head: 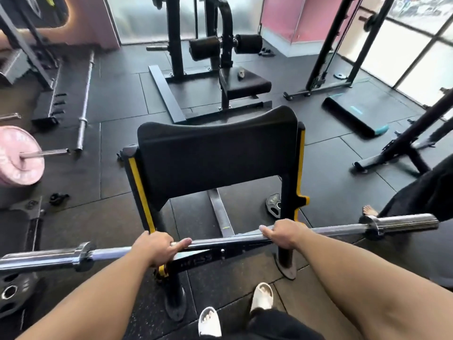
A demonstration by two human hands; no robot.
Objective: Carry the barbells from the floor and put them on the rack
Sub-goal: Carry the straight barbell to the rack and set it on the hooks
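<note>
A chrome curl barbell (228,241) runs across the lower half of the view, held off the floor. My left hand (157,247) is shut on its left grip and my right hand (285,233) on its right grip. Both sleeves are bare of plates. The bar hangs just in front of a black preacher-curl bench with yellow-edged rack posts (139,187), level with the lower part of those posts. A second, straight barbell (84,104) lies on the floor at the left. A third bar with pink plates (19,155) sticks in from the far left.
Black plates lie on the floor at the bottom left (14,290) and behind the right post (274,204). A leg machine (220,57) stands behind the bench. Another person's bare foot (370,211) is at the right. Rack frames (404,143) stand at the right.
</note>
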